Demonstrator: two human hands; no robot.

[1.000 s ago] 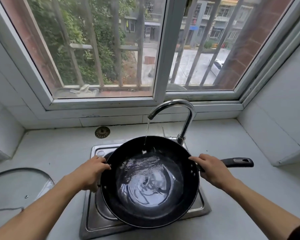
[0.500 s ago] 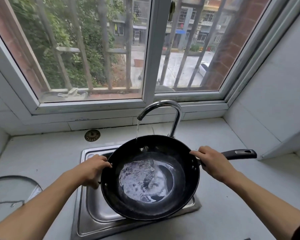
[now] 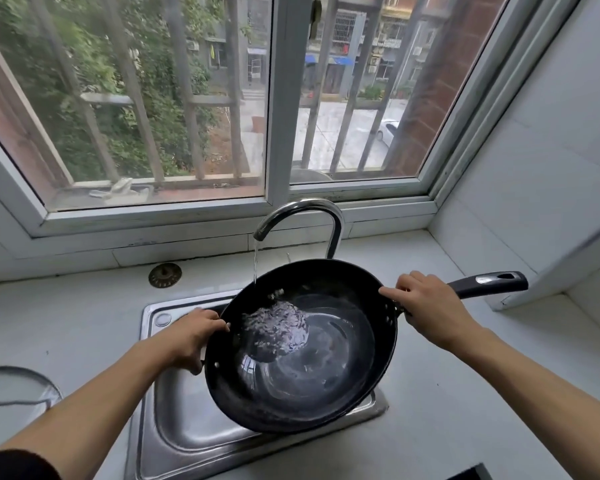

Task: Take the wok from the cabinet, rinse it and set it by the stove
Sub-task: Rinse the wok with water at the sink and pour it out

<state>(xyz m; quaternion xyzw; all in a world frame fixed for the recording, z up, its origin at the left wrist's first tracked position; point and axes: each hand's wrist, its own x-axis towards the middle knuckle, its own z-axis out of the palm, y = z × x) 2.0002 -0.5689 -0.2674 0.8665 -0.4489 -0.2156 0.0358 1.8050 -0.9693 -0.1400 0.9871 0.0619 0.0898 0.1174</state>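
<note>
Tilted further toward the left since before, the wok [image 3: 312, 344] hangs over the sink [image 3: 187, 427] under running water. Left hand [image 3: 187, 336] fingers clamp its rim; right hand [image 3: 430, 310] fingers wrap the handle base.

1. Soft daylight comes through the window [image 3: 274, 98] ahead; the scene is bright and even, without harsh shadows.
2. The pale counter [image 3: 66, 323] and tiled walls reflect that light and look slightly washed out.
3. Highlights gleam on the curved faucet [image 3: 302, 209] and on the water inside the wok [image 3: 326, 375].
4. Wide-angle distortion bends the window frame and stretches the forearms near the lower edges.
5. Foliage outside looks soft and smeared.
</note>
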